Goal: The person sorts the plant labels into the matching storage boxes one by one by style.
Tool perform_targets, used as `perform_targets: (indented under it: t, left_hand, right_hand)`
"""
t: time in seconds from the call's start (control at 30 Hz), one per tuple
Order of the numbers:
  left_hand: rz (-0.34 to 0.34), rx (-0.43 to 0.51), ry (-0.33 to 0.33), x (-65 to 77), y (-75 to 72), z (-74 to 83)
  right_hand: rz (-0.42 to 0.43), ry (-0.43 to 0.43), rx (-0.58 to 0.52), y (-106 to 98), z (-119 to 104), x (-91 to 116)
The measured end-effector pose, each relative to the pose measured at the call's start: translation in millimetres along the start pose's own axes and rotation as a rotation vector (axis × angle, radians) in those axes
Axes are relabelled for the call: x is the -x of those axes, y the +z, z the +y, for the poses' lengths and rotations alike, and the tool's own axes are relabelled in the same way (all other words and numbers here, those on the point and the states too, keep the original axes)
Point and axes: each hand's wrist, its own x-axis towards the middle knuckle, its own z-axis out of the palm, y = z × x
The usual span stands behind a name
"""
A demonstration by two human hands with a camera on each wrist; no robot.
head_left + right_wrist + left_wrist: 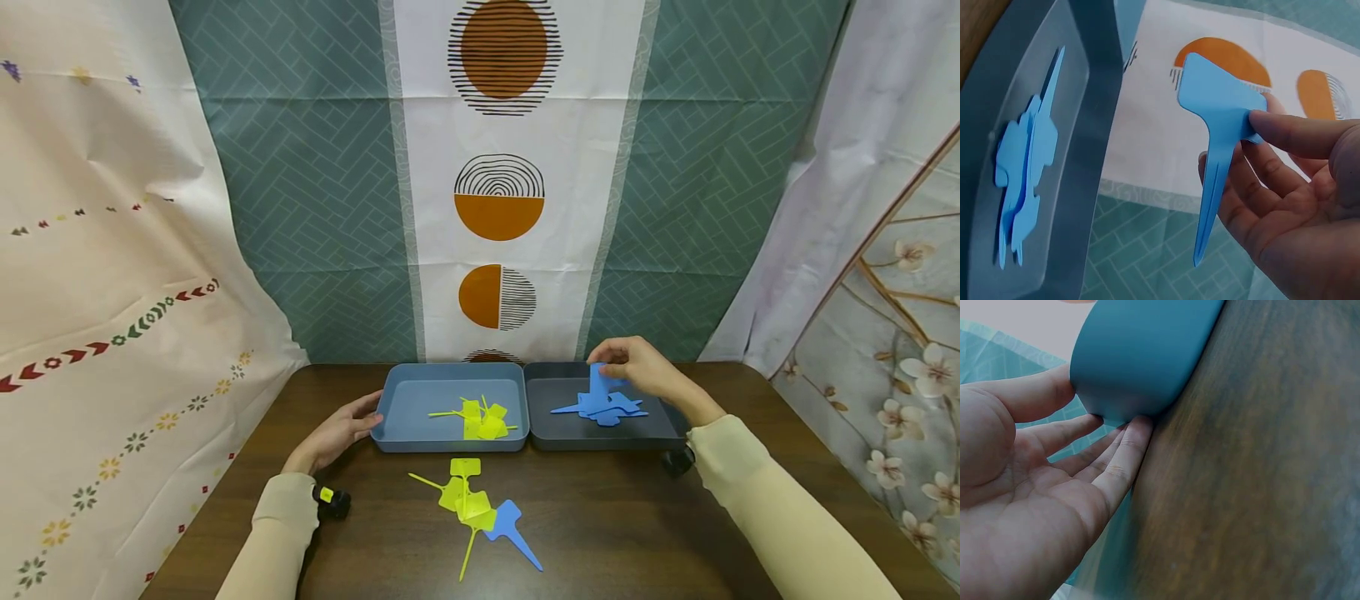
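Over the dark grey tray (pixel 551 425), my right hand (pixel 637 365) pinches a blue T-shaped plant label (pixel 1222 106) between thumb and fingers. In the right wrist view, the label's pointed stem hangs down. Several more blue plant labels (pixel 607 410) lie piled in that tray. My left hand (pixel 341 429) rests against the left end of the blue-grey tray (pixel 416 400), its thumb and fingertips touching the wall (pixel 1135 356) in the left wrist view. Inside this tray lie several yellow-green plant labels (pixel 483 421) in a heap toward the right.
In front of the trays, several yellow-green plant labels (pixel 465 500) overlap on the brown wooden table (pixel 615 517), with one blue plant label (pixel 512 532) beside them. The two trays stand side by side at the back, before a patterned curtain (pixel 322 208).
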Motion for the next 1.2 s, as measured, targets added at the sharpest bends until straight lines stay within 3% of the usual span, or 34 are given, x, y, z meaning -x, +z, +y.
perform_targets:
  t: [0.23, 1.2]
  left_hand:
    - [-0.001, 0.004, 0.001, 0.0, -0.5, -0.2]
    - [0.015, -0.013, 0.0, -1.1, 0.0, -2.9]
  right_hand:
    - [-0.047, 0.045, 0.054, -1, 4, -17]
    - [-0.147, 0.136, 0.002, 3, 23, -51]
